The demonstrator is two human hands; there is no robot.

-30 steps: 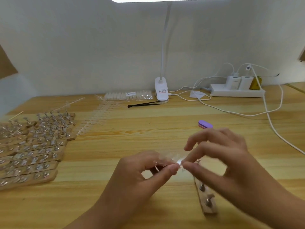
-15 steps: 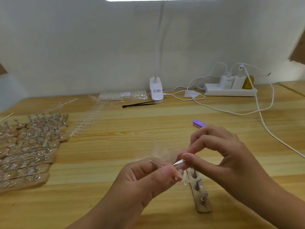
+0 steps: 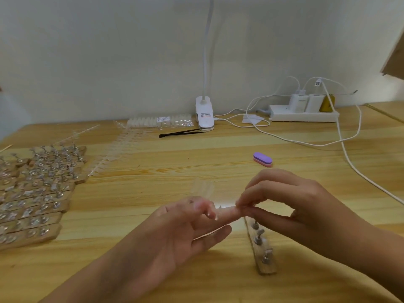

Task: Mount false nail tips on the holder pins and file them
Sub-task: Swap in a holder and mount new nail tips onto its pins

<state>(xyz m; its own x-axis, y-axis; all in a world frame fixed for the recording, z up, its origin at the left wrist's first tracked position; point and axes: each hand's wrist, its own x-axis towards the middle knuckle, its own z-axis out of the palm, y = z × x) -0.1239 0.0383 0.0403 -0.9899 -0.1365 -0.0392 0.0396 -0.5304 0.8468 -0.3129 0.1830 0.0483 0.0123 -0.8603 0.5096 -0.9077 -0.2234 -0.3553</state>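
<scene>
Table (image 3: 153, 193): light wood plank top, wall right behind it.
Holder stack (image 3: 32, 193): far-to-near rows of wooden bars at the left edge. Their pins carry clear, glinting tips, packed tight.
Your left hand (image 3: 185, 228): centre near, palm turned partly up, forefinger stretched out to the right, lower fingers loose and straight. The thumb is curled down, pinching the tip strip against the forefinger.
Your right hand (image 3: 295, 204): just right of it, thumb and forefinger pinched tight at your left forefinger's end, other fingers arched above. It's on the strip's right end; can't tell if that's one tip or the spine.
Power strip (image 3: 303, 115): far right by the wall, two white chargers plugged in, white cables looping over the table.
Lamp clamp (image 3: 204, 115): white, far centre.
Holder (image 3: 263, 248): single wooden bar lying flat, running near to far, far end under your right hand. Three upright metal pins show.
Loose tip strips (image 3: 113, 154): clear, flat on the table right of the stack.
Tweezers (image 3: 181, 133): black, just near the clamp.
File block (image 3: 262, 159): purple over pink, rounded, beyond your right hand, apart from it.
Tip strip (image 3: 202, 188): transparent, blurred, a few tips fanning up above your left fingers, off the table.
</scene>
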